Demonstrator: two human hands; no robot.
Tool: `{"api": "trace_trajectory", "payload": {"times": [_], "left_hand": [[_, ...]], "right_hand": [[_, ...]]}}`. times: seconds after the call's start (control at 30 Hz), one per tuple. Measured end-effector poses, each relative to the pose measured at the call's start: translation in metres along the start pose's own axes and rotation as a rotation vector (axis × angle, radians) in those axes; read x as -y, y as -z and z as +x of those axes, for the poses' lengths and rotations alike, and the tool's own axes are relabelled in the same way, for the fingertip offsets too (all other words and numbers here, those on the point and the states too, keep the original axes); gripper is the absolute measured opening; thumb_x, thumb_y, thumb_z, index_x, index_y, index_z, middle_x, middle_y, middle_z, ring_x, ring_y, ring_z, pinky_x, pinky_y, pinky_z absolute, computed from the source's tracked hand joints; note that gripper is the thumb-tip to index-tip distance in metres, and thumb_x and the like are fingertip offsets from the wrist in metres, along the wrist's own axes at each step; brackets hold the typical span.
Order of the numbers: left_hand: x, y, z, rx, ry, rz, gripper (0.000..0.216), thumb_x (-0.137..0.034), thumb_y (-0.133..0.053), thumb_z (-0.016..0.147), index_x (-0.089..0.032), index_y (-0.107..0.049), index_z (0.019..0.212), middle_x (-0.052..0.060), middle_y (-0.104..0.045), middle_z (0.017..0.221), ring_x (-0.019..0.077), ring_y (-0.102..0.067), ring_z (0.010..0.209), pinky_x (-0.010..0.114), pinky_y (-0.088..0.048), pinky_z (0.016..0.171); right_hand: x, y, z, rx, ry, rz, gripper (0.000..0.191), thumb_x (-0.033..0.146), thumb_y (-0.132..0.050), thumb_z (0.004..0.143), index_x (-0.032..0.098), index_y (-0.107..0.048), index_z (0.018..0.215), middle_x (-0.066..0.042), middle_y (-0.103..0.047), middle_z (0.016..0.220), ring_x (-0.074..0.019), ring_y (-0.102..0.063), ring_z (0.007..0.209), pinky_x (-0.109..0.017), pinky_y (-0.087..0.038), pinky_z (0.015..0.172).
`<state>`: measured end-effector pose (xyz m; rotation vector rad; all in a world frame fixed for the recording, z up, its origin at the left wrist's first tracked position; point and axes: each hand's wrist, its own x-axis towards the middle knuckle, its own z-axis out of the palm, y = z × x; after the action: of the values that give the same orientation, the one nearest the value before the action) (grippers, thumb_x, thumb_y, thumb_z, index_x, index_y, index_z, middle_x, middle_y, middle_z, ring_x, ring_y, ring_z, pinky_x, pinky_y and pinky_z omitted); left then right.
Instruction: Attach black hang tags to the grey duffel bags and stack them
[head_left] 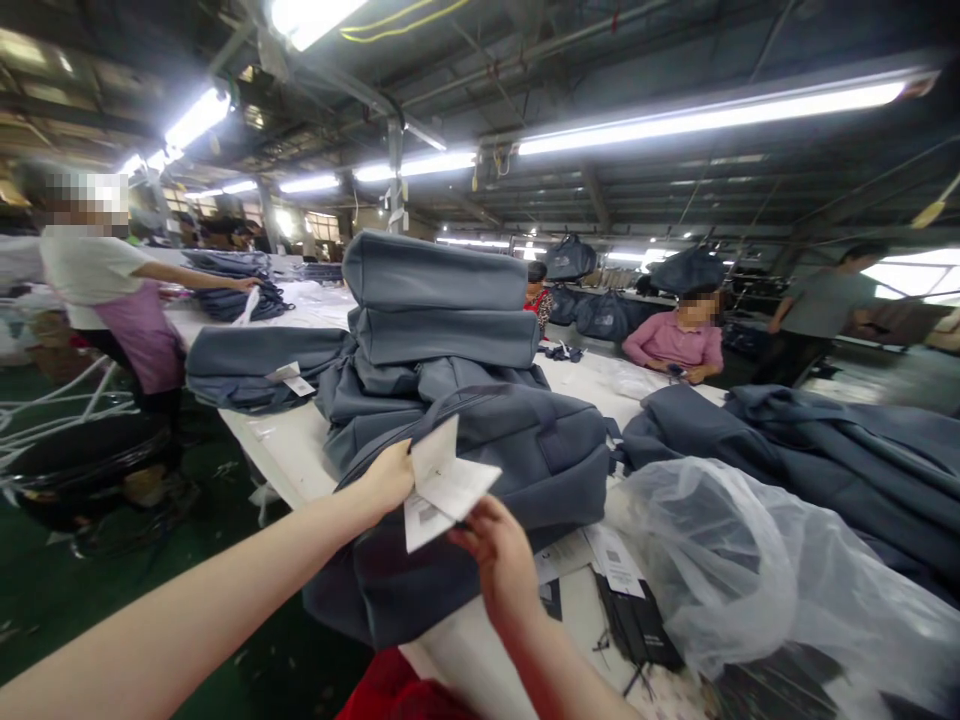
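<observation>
My left hand (388,478) pinches the left edge of a folded white paper leaflet (461,487), which stands partly opened and has small print on it. At its lower right edge, my right hand (504,560) has its fingers closed on the same leaflet. Directly beneath both hands lies a dark blue-grey duffel bag (559,440) with a strap and zip edge. Behind it rises a pile of similar bags (439,270). The fingertips of my right hand are partly hidden by the paper.
Clear plastic wrap (720,560) is bunched at right, beside black tags (641,620) and a printed white card (616,560). More grey bags (817,450) lie beyond. A co-worker (112,290) stands at left; another person (679,340) sits across the white table (281,455).
</observation>
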<state>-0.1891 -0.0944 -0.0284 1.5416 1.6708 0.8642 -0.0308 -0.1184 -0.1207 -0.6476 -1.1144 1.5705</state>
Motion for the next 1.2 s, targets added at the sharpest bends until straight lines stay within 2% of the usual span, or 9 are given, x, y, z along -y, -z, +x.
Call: {"api": "trace_trajectory", "payload": {"times": [0.1, 0.2, 0.3, 0.5, 0.67, 0.73, 0.93, 1.03, 1.2], "left_hand": [[0.000, -0.009, -0.012, -0.085, -0.145, 0.353, 0.025, -0.018, -0.044, 0.087, -0.016, -0.054, 0.110, 0.013, -0.071, 0.096, 0.0288, -0.066, 0.097, 0.039, -0.050, 0.081], [0.000, -0.023, -0.020, -0.110, -0.295, 0.737, 0.031, -0.011, -0.042, 0.084, -0.014, -0.049, 0.114, 0.014, -0.070, 0.094, 0.0286, -0.067, 0.090, 0.039, -0.050, 0.079], [0.002, -0.031, -0.024, -0.095, -0.330, 0.778, 0.027, -0.011, -0.042, 0.083, -0.014, -0.050, 0.109, 0.014, -0.070, 0.094, 0.0287, -0.067, 0.091, 0.039, -0.051, 0.079], [0.000, -0.024, -0.024, -0.088, -0.271, 0.400, 0.019, -0.021, -0.042, 0.087, -0.019, -0.055, 0.101, 0.013, -0.069, 0.096, 0.0285, -0.066, 0.095, 0.042, -0.050, 0.088], [-0.017, -0.002, -0.008, 0.297, 0.040, -0.067, 0.056, -0.049, -0.016, 0.096, -0.015, -0.060, 0.087, 0.013, -0.072, 0.081, 0.0220, -0.067, 0.061, 0.036, -0.056, 0.058], [-0.022, 0.012, 0.002, 0.335, 0.102, -0.073, 0.060, -0.051, -0.018, 0.095, -0.012, -0.062, 0.085, 0.014, -0.072, 0.076, 0.0214, -0.066, 0.060, 0.034, -0.055, 0.056], [-0.012, 0.062, 0.037, -0.066, -0.064, 0.265, 0.035, -0.038, -0.044, 0.089, -0.015, -0.067, 0.078, 0.007, -0.071, 0.078, 0.0232, -0.067, 0.079, 0.031, -0.053, 0.074], [0.000, 0.070, 0.042, -0.173, -0.124, 0.385, 0.038, -0.044, -0.046, 0.088, -0.016, -0.068, 0.078, 0.009, -0.070, 0.082, 0.0270, -0.065, 0.090, 0.036, -0.049, 0.086], [0.039, 0.054, 0.018, -0.328, -0.386, 0.535, 0.060, -0.049, -0.063, 0.076, -0.017, -0.053, 0.125, 0.012, -0.055, 0.130, 0.0280, -0.050, 0.123, 0.042, -0.038, 0.109]], "right_hand": [[0.034, 0.016, 0.019, -0.097, -0.036, -0.057, 0.061, 0.064, -0.052, 0.080, 0.018, -0.061, 0.119, -0.013, -0.066, 0.116, -0.0288, -0.063, 0.107, -0.041, -0.053, 0.083], [0.057, 0.024, 0.027, -0.046, -0.150, -0.217, 0.058, 0.056, -0.071, 0.069, 0.018, -0.066, 0.112, -0.010, -0.070, 0.106, -0.0276, -0.066, 0.097, -0.036, -0.053, 0.075], [0.067, 0.030, 0.027, 0.050, -0.238, -0.252, 0.053, 0.046, -0.073, 0.067, 0.017, -0.067, 0.111, -0.010, -0.071, 0.102, -0.0251, -0.067, 0.088, -0.033, -0.052, 0.068], [0.051, 0.037, 0.022, 0.134, -0.183, -0.542, 0.041, 0.043, -0.073, 0.066, 0.017, -0.068, 0.097, -0.007, -0.072, 0.087, -0.0240, -0.066, 0.081, -0.034, -0.051, 0.068], [0.036, 0.017, 0.015, 0.139, -0.112, -0.609, 0.038, 0.044, -0.071, 0.071, 0.015, -0.066, 0.096, -0.008, -0.072, 0.092, -0.0242, -0.065, 0.084, -0.036, -0.052, 0.074], [0.035, 0.010, 0.014, 0.129, -0.110, -0.551, 0.040, 0.044, -0.070, 0.073, 0.015, -0.064, 0.101, -0.008, -0.072, 0.094, -0.0235, -0.065, 0.084, -0.034, -0.052, 0.073], [0.033, 0.034, 0.011, 0.126, -0.026, -0.862, 0.021, 0.034, -0.065, 0.074, 0.017, -0.063, 0.086, -0.006, -0.070, 0.083, -0.0229, -0.065, 0.080, -0.032, -0.051, 0.069], [0.020, 0.050, 0.006, 0.107, -0.122, -0.788, 0.024, 0.041, -0.064, 0.076, 0.018, -0.058, 0.083, -0.003, -0.066, 0.073, -0.0194, -0.063, 0.066, -0.030, -0.049, 0.058], [0.009, 0.063, -0.007, 0.103, -0.235, -0.574, 0.025, 0.043, -0.062, 0.076, 0.019, -0.055, 0.082, 0.000, -0.064, 0.066, -0.0158, -0.062, 0.059, -0.028, -0.049, 0.057]]}}
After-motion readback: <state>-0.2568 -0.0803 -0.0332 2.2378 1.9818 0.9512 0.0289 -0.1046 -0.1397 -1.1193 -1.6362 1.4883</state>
